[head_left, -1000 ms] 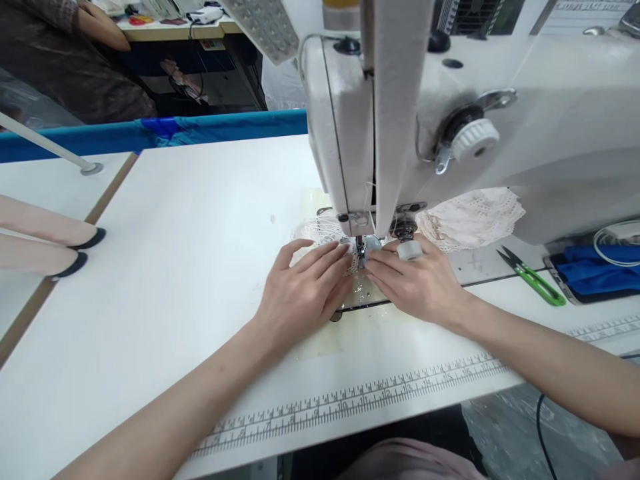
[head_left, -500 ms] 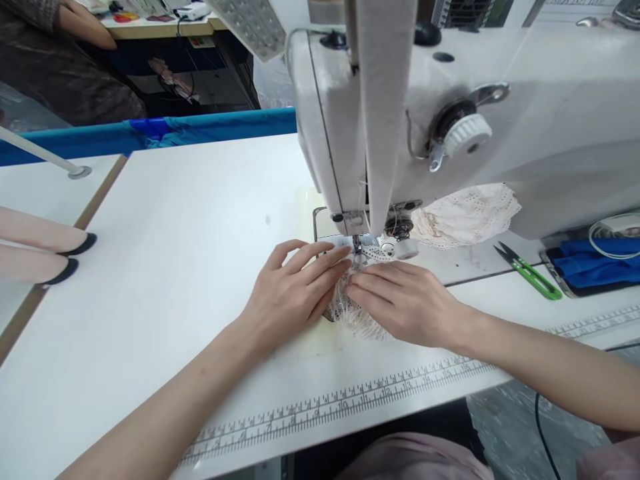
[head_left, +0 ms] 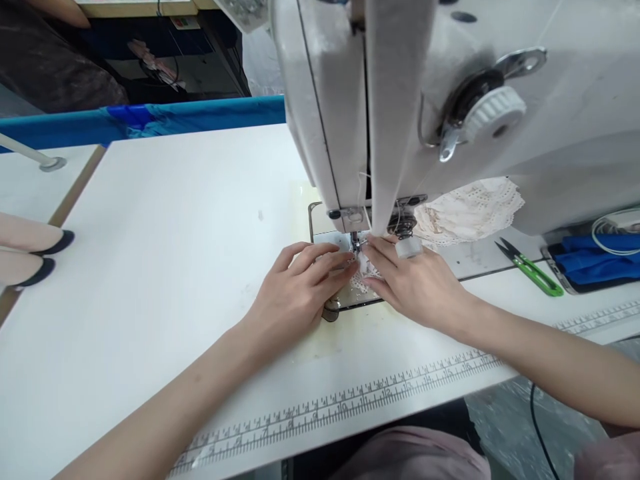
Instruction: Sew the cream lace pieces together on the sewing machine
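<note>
A small piece of white lace trim (head_left: 367,272) lies under the presser foot (head_left: 355,243) of a white sewing machine (head_left: 330,120). My left hand (head_left: 305,283) is at the left of the foot, bent fingers close together and their tips holding the lace's edge. On the other side, my right hand (head_left: 417,283) keeps hold of the lace, its forefinger beside the foot and its thumb lower down. Both hands partly cover the lace. Behind the right hand, under the machine arm, rests a bunched piece of white eyelet lace (head_left: 470,210).
Green thread snips (head_left: 533,270) lie at the right, beside a phone-like dark tray (head_left: 563,277) holding blue cloth (head_left: 600,257). A printed ruler (head_left: 345,407) runs along the table's front edge. Two skin-coloured forms with black ends (head_left: 43,270) jut in at left. Across the blue cloth barrier (head_left: 210,117) a person (head_left: 45,60) is partly visible.
The lace's fringed end, earlier spread toward me below my hands, no longer shows there. My right hand has moved up closer to the presser foot. The view has shifted nearer the machine.
</note>
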Demonstrator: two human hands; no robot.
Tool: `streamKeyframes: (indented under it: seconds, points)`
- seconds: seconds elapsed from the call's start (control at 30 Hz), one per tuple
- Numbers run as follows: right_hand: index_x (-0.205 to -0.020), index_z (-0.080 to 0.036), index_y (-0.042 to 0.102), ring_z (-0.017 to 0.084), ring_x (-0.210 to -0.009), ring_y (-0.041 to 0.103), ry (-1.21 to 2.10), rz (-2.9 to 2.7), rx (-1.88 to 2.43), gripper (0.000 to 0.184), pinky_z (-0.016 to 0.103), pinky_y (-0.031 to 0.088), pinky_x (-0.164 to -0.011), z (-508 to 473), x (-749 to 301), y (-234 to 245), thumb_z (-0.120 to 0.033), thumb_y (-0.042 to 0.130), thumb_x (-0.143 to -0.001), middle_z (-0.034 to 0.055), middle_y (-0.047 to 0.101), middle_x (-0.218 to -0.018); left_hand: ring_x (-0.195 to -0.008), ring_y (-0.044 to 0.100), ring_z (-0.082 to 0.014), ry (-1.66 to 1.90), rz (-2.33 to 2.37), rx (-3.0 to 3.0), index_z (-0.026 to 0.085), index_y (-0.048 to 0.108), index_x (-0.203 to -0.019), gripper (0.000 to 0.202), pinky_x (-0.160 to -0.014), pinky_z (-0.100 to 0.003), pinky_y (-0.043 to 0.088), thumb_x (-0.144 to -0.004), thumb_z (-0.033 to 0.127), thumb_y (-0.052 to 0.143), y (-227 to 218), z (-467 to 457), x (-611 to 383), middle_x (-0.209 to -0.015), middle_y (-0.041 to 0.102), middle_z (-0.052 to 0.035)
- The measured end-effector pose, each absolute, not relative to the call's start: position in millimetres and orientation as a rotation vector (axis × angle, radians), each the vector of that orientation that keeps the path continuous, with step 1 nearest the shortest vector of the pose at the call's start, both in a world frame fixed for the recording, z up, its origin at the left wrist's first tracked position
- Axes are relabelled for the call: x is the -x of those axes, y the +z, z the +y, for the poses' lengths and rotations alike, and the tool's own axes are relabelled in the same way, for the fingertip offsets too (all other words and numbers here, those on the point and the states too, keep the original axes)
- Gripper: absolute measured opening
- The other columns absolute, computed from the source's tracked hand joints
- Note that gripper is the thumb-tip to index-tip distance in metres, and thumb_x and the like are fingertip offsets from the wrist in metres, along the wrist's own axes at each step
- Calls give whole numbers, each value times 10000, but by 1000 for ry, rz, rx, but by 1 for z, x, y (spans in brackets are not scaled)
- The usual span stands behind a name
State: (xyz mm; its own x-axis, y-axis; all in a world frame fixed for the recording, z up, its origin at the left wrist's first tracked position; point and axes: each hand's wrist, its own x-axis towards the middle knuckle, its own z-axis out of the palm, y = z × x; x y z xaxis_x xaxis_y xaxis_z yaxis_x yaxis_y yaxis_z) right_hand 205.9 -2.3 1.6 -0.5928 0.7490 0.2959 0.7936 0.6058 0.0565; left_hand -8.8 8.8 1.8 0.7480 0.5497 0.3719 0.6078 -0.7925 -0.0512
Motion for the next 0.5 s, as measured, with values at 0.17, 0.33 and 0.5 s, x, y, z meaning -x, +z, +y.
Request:
streamKeyframes:
  seconds: [0.17, 0.33, 0.5]
  points:
    - [-1092, -99, 652, 248, -1210, 505, -228, -2609, 1247, 363, 353, 498, -925, 4, -210, 0, -372, 448, -967, 115, 636, -1230, -1189, 550, -241, -392, -827, 2656, 152, 573, -1244, 400, -953, -418, 413, -868, 48, 485, 6, 2, 5, -1247, 645, -49]
    - [-1126, -106, 647, 241, -1209, 512, -179, -2614, 1232, 351, 356, 498, -927, 7, -212, 0, -354, 458, -966, 117, 637, -1234, -1186, 561, -235, -320, -802, 2579, 129, 582, -1225, 342, -932, -410, 416, -896, 91, 496, 6, -3, 1, -1220, 659, -75]
    - [-1127, -106, 644, 247, -1207, 523, -156, -2591, 1203, 330, 376, 507, -912, 8, -213, -2, -335, 477, -958, 134, 642, -1219, -1129, 595, -239, -344, -791, 2559, 122, 600, -1198, 323, -898, -413, 422, -888, 93, 514, 5, -5, -2, -1190, 673, -91]
